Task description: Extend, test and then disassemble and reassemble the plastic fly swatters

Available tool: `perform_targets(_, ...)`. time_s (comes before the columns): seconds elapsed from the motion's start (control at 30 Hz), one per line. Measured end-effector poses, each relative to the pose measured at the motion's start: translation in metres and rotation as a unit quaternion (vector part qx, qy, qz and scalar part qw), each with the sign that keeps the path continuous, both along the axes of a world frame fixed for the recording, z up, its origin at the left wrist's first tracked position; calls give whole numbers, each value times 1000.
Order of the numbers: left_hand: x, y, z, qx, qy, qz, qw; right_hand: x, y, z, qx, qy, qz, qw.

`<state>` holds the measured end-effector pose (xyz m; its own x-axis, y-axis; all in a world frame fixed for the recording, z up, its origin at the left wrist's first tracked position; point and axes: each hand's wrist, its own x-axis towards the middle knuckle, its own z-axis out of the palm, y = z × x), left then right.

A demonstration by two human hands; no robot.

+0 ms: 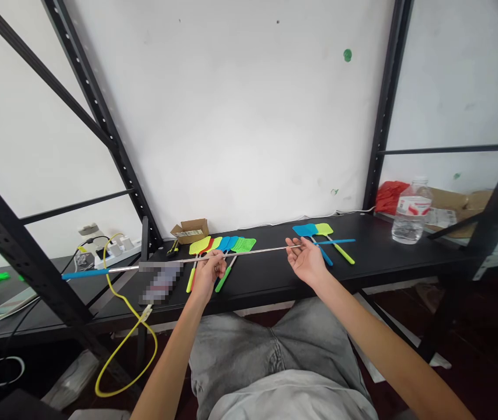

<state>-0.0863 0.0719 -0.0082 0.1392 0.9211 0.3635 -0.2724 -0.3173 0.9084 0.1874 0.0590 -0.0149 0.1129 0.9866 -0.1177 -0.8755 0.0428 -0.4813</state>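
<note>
Long fly swatter: held above the bench (266, 280), running roughly along its length; its thin metal rod (258, 251) links a blue handle (85, 273), out past the bench's left part, with a blue end (336, 241) toward the bench's right part.
Left hand (212, 267): above the bench's left half, fingers curled round the rod in a light grip.
Right hand (305, 259): above the bench, right of its middle, palm up, fingers loosely bent and half unfolded at the rod; whether they grip it, I cannot tell.
Left swatters (223, 244): fanned on the bench's left half, yellow, red, blue and green, partly behind the left hand.
Right swatters (313, 230): one blue, one yellow, near the bench's back edge, handles toward its front.
Open stretch: bare black bench top between the two groups.
Bench edges: pixelated item (161, 284) near the left front, with yellow cable (155, 350) looping below; small carton (190, 231) at the back left.
Bench ends: black posts (389, 105) rise there; bottle (411, 213) at the far right.
</note>
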Motion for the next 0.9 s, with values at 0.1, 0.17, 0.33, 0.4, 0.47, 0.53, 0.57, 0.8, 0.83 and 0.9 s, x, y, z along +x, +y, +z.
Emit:
perform_targets(0.1, 2, -1, 0, -5, 24, 34, 999, 1, 0, -1, 0, 2, -2, 1000)
perform_targets(0.17, 3, -1, -1, -2, 40, 54, 998, 1, 0, -1, 2, 4, 0, 1000)
perform_targets(0.33, 4, -1, -4, 17, 59, 69, 996, 2, 1, -1, 1, 5, 1, 1000)
perform_targets(0.4, 5, -1, -4, 17, 59, 67, 996, 2, 2, -2, 0, 4, 0, 1000)
perform_targets(0.47, 5, -2, -3, 15, 57, 63, 996, 2, 2, -2, 1, 5, -1, 1000)
perform_targets(0.53, 6, -3, -1, 16, 59, 54, 997, 2, 2, -2, 1, 7, -2, 1000)
perform_targets(0.57, 6, -4, -1, 18, 62, 50, 997, 2, 1, -1, -1, 7, -3, 1000)
perform_targets(0.8, 7, -7, 1, 21, 72, 31, 997, 3, 1, -1, -9, 8, -5, 1000)
perform_targets(0.83, 7, -7, 1, 22, 71, 29, 997, 3, 2, -1, -8, 8, -4, 1000)
perform_targets(0.9, 7, -8, 1, 25, 75, 22, 997, 3, 2, -2, -6, 7, -3, 1000)
